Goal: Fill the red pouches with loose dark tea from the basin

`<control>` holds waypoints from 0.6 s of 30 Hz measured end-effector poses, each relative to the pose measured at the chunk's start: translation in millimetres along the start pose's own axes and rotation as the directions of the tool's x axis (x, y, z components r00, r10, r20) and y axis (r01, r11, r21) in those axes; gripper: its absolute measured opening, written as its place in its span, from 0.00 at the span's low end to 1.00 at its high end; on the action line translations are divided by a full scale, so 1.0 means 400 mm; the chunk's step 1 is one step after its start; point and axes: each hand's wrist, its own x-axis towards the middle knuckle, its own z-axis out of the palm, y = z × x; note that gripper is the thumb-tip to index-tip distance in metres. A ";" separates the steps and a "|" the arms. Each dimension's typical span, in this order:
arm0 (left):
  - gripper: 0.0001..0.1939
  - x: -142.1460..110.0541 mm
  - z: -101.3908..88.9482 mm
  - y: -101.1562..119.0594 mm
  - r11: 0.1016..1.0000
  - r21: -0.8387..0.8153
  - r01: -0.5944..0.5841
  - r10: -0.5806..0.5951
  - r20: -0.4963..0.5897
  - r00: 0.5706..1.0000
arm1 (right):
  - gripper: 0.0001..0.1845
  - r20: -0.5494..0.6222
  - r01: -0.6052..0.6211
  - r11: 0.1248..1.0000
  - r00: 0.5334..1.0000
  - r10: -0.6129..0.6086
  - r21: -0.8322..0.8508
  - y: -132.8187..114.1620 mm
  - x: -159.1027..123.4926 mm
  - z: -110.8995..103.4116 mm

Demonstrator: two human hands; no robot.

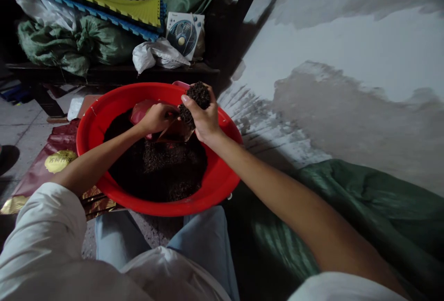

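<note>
In front of me a wide red basin holds dark, crumbly, loose material that looks like dried tea leaves. Over it, my right hand is closed around a handful of dark tea leaves, thumb on the near side. My left hand is pinched at the edge of a small brownish bag, whose mouth sits just below the handful. Behind and beneath my left hand lies a red plastic piece, partly hidden, its shape unclear.
A maroon bag with gold labels lies left of the basin. Beyond stands a dark bench bearing green sacks, yellow and blue foam mats, a white plastic bag and a box fan. A green sack and a peeling wall are at right.
</note>
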 end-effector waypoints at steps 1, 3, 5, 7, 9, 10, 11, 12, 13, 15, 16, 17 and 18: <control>0.16 0.000 0.000 0.001 1.000 0.000 0.003 -0.003 -0.001 1.000 | 0.36 0.002 -0.015 1.000 1.000 0.015 -0.009 0.000 -0.002 -0.001; 0.16 -0.001 -0.001 0.001 1.000 -0.007 0.001 -0.001 0.004 1.000 | 0.39 0.002 -0.038 0.999 0.999 0.038 -0.036 -0.001 -0.005 -0.004; 0.17 0.000 -0.001 -0.001 1.000 -0.018 -0.009 0.009 0.009 1.000 | 0.39 -0.016 -0.042 0.996 0.999 0.041 -0.080 0.002 -0.008 -0.007; 0.17 0.000 -0.003 -0.003 0.999 -0.032 -0.027 0.027 0.006 1.000 | 0.37 -0.030 -0.008 0.993 1.000 0.004 -0.116 0.013 -0.006 -0.011; 0.17 0.001 -0.004 -0.005 0.998 -0.049 -0.046 0.045 -0.004 0.999 | 0.35 -0.020 0.069 0.991 0.997 -0.071 -0.112 0.036 0.002 -0.014; 0.17 0.002 -0.005 -0.005 0.997 -0.056 -0.052 0.051 -0.009 0.999 | 0.35 -0.010 0.120 0.989 0.993 -0.121 -0.092 0.051 0.008 -0.015; 0.17 0.003 -0.006 -0.006 0.997 -0.060 -0.054 0.053 -0.014 0.998 | 0.36 -0.004 0.175 0.983 0.984 -0.175 -0.062 0.068 0.016 -0.014; 0.17 0.003 -0.007 -0.006 0.997 -0.058 -0.053 0.052 -0.016 0.999 | 0.37 0.000 0.226 0.974 0.974 -0.226 -0.026 0.085 0.024 -0.013; 0.17 0.003 -0.007 -0.006 0.997 -0.052 -0.049 0.048 -0.017 0.999 | 0.38 0.000 0.269 0.963 0.963 -0.269 0.011 0.102 0.033 -0.012; 0.18 0.003 -0.009 -0.007 0.999 -0.033 -0.035 0.035 -0.019 0.999 | 0.39 -0.013 0.330 0.941 0.944 -0.330 0.071 0.129 0.046 -0.008; 0.20 0.003 -0.009 -0.006 0.999 -0.023 -0.028 0.028 -0.018 0.999 | 0.39 -0.021 0.350 0.933 0.937 -0.350 0.084 0.139 0.051 -0.006; 0.21 0.002 -0.010 -0.006 1.000 -0.016 -0.022 0.022 -0.015 1.000 | 0.38 -0.031 0.367 0.926 0.930 -0.366 0.086 0.145 0.054 -0.005; 0.21 0.001 -0.011 -0.005 1.000 -0.010 -0.017 0.017 -0.012 1.000 | 0.38 -0.040 0.383 0.921 0.924 -0.381 0.075 0.148 0.056 -0.005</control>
